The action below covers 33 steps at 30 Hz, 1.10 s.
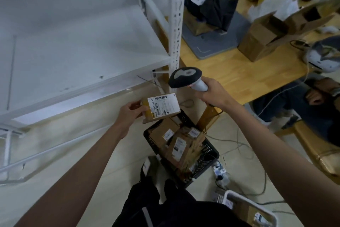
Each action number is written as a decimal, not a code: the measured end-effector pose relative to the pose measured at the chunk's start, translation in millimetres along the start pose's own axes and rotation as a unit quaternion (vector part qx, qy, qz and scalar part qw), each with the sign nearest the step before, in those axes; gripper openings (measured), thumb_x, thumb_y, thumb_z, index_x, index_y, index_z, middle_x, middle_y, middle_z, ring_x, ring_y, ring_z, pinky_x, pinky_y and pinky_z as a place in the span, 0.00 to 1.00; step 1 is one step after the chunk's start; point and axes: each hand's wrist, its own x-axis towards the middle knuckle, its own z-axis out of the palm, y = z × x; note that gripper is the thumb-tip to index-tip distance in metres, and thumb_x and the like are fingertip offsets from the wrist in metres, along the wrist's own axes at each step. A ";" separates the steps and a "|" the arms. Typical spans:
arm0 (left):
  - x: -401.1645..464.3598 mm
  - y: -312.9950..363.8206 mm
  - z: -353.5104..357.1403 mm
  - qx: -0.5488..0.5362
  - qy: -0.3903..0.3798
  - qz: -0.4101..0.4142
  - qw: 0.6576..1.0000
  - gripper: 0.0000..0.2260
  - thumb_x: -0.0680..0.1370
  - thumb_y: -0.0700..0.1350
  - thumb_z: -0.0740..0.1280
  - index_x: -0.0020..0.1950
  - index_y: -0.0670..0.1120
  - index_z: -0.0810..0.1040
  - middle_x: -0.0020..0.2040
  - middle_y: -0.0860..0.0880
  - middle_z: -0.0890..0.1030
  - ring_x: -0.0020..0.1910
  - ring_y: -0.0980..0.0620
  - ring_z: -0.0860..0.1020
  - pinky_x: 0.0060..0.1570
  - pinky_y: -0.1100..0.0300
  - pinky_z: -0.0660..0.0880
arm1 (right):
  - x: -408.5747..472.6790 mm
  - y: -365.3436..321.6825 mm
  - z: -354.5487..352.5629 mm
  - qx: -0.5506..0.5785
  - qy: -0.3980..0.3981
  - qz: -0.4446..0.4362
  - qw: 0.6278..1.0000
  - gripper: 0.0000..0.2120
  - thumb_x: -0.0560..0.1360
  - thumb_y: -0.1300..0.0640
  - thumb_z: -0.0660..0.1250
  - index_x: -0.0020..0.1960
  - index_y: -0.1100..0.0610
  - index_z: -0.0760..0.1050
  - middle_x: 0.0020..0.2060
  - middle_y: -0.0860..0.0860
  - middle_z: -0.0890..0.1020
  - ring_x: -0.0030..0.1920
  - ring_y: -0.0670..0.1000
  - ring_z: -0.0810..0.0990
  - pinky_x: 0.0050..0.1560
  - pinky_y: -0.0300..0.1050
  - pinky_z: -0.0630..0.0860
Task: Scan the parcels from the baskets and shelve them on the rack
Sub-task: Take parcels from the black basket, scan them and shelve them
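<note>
A small cardboard parcel (161,107) is pinched at its edge by the left hand (129,114), label side turned up so the barcode can be read. The scanner (185,77) is clasped by the right hand (211,94) and aimed down at the label. The black basket (211,155) of parcels stands below, beside the white rack (82,57).

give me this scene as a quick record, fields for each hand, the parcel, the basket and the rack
left hand: left hand holds the small parcel by its edge, label facing up
right hand: right hand grips the scanner above the parcel
black basket: black basket on the floor, filled with cardboard parcels
rack: white rack, no parcel on the visible shelf
stage: parcel not yet shelved
</note>
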 end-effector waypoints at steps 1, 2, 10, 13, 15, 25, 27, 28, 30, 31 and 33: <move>-2.4 0.0 -4.0 -0.001 0.004 0.002 1.000 0.20 0.75 0.39 0.74 0.66 0.40 0.77 0.58 0.43 0.84 0.57 0.45 0.83 0.63 0.51 0.77 | -0.5 -3.2 3.6 -0.007 -0.018 -0.015 1.000 0.13 0.73 0.65 0.70 0.51 0.49 0.76 0.38 0.41 0.78 0.36 0.40 0.75 0.37 0.41 0.69; -4.4 0.1 -7.6 -0.002 0.008 0.004 1.000 0.19 0.75 0.39 0.74 0.66 0.40 0.77 0.58 0.43 0.84 0.57 0.46 0.83 0.63 0.51 0.78 | -1.7 -6.5 7.2 -0.013 -0.035 -0.029 0.999 0.14 0.72 0.66 0.71 0.48 0.48 0.76 0.38 0.40 0.78 0.37 0.39 0.76 0.38 0.40 0.69; -10.9 10.2 -34.9 0.015 0.023 0.042 0.999 0.19 0.76 0.38 0.74 0.67 0.42 0.78 0.58 0.45 0.84 0.54 0.52 0.83 0.50 0.64 0.79 | -12.8 -25.3 32.1 -0.046 -0.112 -0.074 0.990 0.13 0.70 0.54 0.73 0.45 0.37 0.74 0.41 0.39 0.81 0.43 0.36 0.81 0.40 0.36 0.72; -12.2 14.8 -41.8 0.029 0.026 0.053 0.998 0.20 0.75 0.38 0.74 0.67 0.43 0.78 0.58 0.45 0.83 0.55 0.50 0.82 0.51 0.63 0.78 | -12.7 -29.4 39.6 -0.064 -0.109 -0.096 0.987 0.15 0.72 0.56 0.73 0.45 0.37 0.72 0.40 0.39 0.81 0.41 0.38 0.81 0.40 0.39 0.72; -13.8 17.4 -44.7 0.032 0.031 0.055 0.997 0.21 0.75 0.38 0.74 0.68 0.42 0.78 0.59 0.44 0.82 0.57 0.48 0.82 0.56 0.59 0.79 | -12.1 -30.3 42.5 -0.076 -0.107 -0.106 0.986 0.16 0.73 0.57 0.73 0.45 0.37 0.72 0.40 0.39 0.80 0.41 0.39 0.80 0.40 0.43 0.74; -17.6 22.7 -52.6 0.057 0.043 0.067 0.995 0.21 0.75 0.41 0.75 0.67 0.45 0.77 0.59 0.44 0.82 0.58 0.48 0.81 0.63 0.52 0.77 | -15.7 -36.2 52.4 -0.151 -0.146 -0.136 0.968 0.12 0.75 0.56 0.73 0.55 0.47 0.75 0.52 0.43 0.80 0.54 0.48 0.79 0.50 0.47 0.75; -17.4 23.8 -52.8 0.068 0.044 0.068 0.994 0.21 0.75 0.43 0.75 0.68 0.46 0.77 0.60 0.45 0.82 0.58 0.48 0.81 0.64 0.51 0.77 | -16.5 -37.1 52.7 -0.183 -0.151 -0.146 0.961 0.14 0.75 0.56 0.73 0.60 0.51 0.76 0.56 0.47 0.82 0.57 0.49 0.79 0.54 0.49 0.76; -17.1 24.4 -52.9 0.071 0.045 0.067 0.994 0.22 0.75 0.44 0.75 0.68 0.46 0.77 0.60 0.45 0.82 0.59 0.48 0.81 0.64 0.50 0.77 | -16.7 -38.0 52.1 -0.194 -0.151 -0.149 0.958 0.15 0.75 0.55 0.73 0.61 0.52 0.77 0.56 0.48 0.82 0.57 0.50 0.80 0.53 0.49 0.76; -16.7 26.0 -52.5 0.073 0.043 0.068 0.994 0.23 0.75 0.45 0.76 0.69 0.45 0.77 0.60 0.46 0.82 0.59 0.48 0.80 0.65 0.49 0.76 | -17.5 -40.8 49.2 -0.202 -0.147 -0.156 0.956 0.15 0.75 0.56 0.73 0.61 0.51 0.76 0.56 0.48 0.82 0.57 0.51 0.80 0.50 0.48 0.75; -16.8 26.9 -51.9 0.075 0.044 0.069 0.994 0.23 0.75 0.45 0.76 0.69 0.45 0.77 0.60 0.45 0.82 0.59 0.48 0.80 0.65 0.49 0.76 | -17.8 -42.7 46.9 -0.202 -0.145 -0.158 0.955 0.16 0.75 0.55 0.73 0.62 0.50 0.75 0.56 0.48 0.82 0.57 0.51 0.80 0.51 0.48 0.75; -17.6 29.4 -50.1 0.074 0.046 0.073 0.993 0.24 0.74 0.44 0.76 0.69 0.44 0.77 0.60 0.45 0.82 0.60 0.47 0.80 0.65 0.49 0.76 | -18.7 -48.0 40.7 -0.208 -0.145 -0.162 0.954 0.19 0.76 0.54 0.73 0.65 0.48 0.74 0.58 0.48 0.82 0.59 0.51 0.79 0.55 0.51 0.79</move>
